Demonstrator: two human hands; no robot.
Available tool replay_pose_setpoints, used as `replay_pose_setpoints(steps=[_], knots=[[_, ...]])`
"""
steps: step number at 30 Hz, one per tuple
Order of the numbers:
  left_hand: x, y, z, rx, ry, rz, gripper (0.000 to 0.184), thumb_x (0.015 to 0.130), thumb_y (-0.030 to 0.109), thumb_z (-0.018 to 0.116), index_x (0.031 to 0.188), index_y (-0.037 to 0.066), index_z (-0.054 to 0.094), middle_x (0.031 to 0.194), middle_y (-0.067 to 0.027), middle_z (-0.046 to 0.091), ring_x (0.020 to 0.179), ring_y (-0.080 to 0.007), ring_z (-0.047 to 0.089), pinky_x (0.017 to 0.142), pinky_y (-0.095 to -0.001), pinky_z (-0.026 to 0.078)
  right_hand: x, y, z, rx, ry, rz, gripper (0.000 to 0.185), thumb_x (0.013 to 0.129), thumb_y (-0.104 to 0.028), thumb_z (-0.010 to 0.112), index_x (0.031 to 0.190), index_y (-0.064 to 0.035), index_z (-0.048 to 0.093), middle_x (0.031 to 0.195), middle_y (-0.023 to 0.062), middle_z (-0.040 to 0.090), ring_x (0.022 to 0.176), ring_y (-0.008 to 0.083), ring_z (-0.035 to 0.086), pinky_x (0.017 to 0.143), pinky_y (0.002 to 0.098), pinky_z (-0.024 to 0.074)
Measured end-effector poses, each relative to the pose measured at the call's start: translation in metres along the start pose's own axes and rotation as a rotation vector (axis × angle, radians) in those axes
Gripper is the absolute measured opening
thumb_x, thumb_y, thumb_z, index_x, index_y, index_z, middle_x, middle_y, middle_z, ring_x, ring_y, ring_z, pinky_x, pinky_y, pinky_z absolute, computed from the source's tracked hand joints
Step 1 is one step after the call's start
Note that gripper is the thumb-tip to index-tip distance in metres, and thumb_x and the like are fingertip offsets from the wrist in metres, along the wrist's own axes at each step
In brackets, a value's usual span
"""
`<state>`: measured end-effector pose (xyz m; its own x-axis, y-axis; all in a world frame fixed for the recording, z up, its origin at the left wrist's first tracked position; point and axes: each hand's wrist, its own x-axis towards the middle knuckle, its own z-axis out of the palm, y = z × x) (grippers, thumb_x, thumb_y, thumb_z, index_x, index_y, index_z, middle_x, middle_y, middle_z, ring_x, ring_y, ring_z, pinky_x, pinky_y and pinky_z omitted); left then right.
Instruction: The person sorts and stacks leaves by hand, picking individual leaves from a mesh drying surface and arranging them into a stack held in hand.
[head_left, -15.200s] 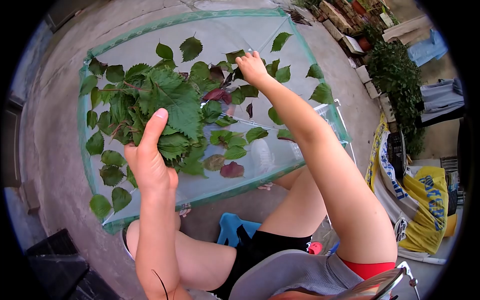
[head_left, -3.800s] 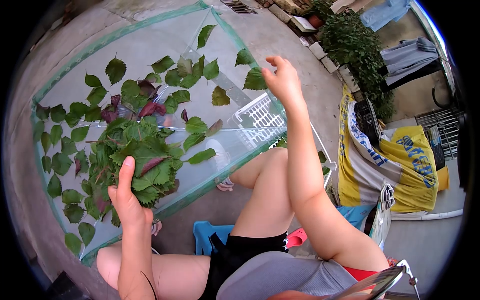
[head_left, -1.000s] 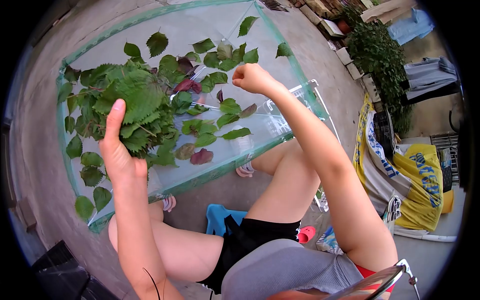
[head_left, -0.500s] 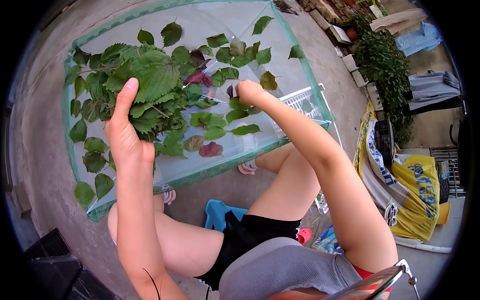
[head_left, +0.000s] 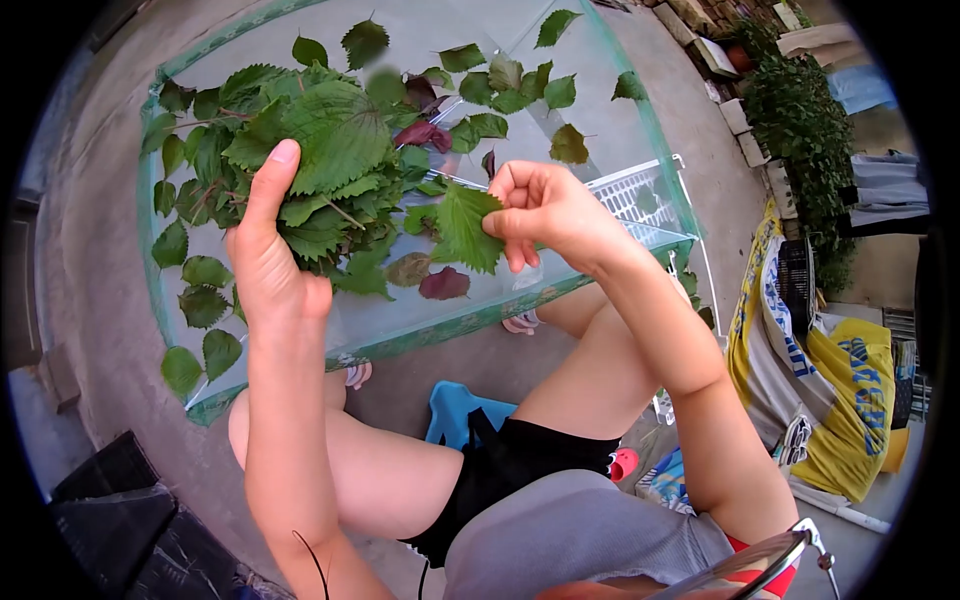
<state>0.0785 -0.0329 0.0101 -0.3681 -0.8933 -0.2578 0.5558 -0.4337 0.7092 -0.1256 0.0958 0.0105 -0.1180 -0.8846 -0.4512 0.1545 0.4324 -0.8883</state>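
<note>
Above the mesh sheet (head_left: 420, 322), the right hand (head_left: 540, 215) pinches a green leaf (head_left: 466, 228).

Mesh sheet (head_left: 470, 320): thin, translucent cloth or plastic netting, faint sheen; green border (head_left: 152, 240) of fine woven look. Leaves in the bunch (head_left: 345, 135): matt, veined, rough-looking, edges serrated; purple leaf (head_left: 444, 284) likewise matt. Crate (head_left: 640, 205), right: white, smooth, plastic-looking lattice. Stool (head_left: 455, 412), near: blue plastic, smooth, low sheen. Shoe (head_left: 624, 463): red, smooth, rubbery or plastic. Yellow sheet (head_left: 850, 410), right: creased, printed, woven-plastic look. Ground (head_left: 110, 330): matt, rough, concrete-like. Black sheeting (head_left: 120, 520), near left: creased, slightly glossy. Shirt (head_left: 590, 540): grey ribbed cloth, matt.
</note>
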Motion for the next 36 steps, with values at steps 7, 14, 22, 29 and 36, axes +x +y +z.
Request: replay_pose_setpoints(steps=[7, 14, 22, 29, 36], knots=[[0.0, -0.005, 0.0, 0.051, 0.044, -0.008, 0.04, 0.082, 0.015, 0.071, 0.117, 0.001, 0.057, 0.11, -0.0114, 0.065, 0.097, -0.0246, 0.065, 0.088, -0.0391, 0.053, -0.013, 0.015, 0.024, -0.029, 0.086, -0.167, 0.019, 0.08, -0.002, 0.065, 0.094, 0.0004, 0.052, 0.075, 0.0022, 0.058, 0.057, 0.0045, 0.052, 0.048, 0.021, 0.0419], [0.001, -0.012, -0.001, 0.066, 0.086, -0.05, 0.041, 0.082, 0.015, 0.072, 0.117, 0.0, 0.057, 0.109, -0.0123, 0.065, 0.096, -0.0254, 0.065, 0.088, -0.0394, 0.053, -0.024, 0.019, 0.02, -0.382, 0.215, -0.442, 0.023, 0.077, 0.003, 0.064, 0.097, -0.0005, 0.054, 0.071, 0.0061, 0.061, 0.051, 0.0086, 0.053, 0.048, 0.023, 0.0411], [0.002, -0.014, 0.0, 0.091, 0.109, -0.063, 0.039, 0.083, 0.016, 0.071, 0.116, 0.001, 0.058, 0.109, -0.012, 0.065, 0.096, -0.0258, 0.065, 0.087, -0.0397, 0.053, 0.032, 0.019, -0.06, -1.004, 0.514, -0.422, 0.021, 0.077, 0.0, 0.058, 0.098, -0.001, 0.061, 0.079, 0.0201, 0.067, 0.066, 0.0373, 0.064, 0.065, 0.0414, 0.052], [0.004, 0.001, -0.005, 0.08, 0.126, 0.021, 0.036, 0.083, 0.015, 0.07, 0.114, 0.0, 0.059, 0.108, -0.0124, 0.065, 0.096, -0.0248, 0.065, 0.086, -0.0385, 0.053, 0.065, 0.06, -0.124, -1.275, 0.553, -0.114, 0.031, 0.079, -0.009, 0.064, 0.109, -0.0017, 0.061, 0.091, 0.0149, 0.067, 0.079, 0.0298, 0.065, 0.07, 0.0369, 0.0513], [-0.006, 0.002, -0.004, 0.092, -0.005, -0.048, 0.04, 0.084, 0.016, 0.07, 0.117, -0.001, 0.057, 0.11, -0.0124, 0.065, 0.097, -0.024, 0.065, 0.088, -0.0373, 0.053, 0.043, -0.001, -0.029, -0.502, 0.115, -0.343, 0.065, 0.084, -0.042, 0.07, 0.132, -0.0032, 0.051, 0.118, 0.0125, 0.062, 0.105, 0.0198, 0.058, 0.088, 0.0341, 0.0473]])
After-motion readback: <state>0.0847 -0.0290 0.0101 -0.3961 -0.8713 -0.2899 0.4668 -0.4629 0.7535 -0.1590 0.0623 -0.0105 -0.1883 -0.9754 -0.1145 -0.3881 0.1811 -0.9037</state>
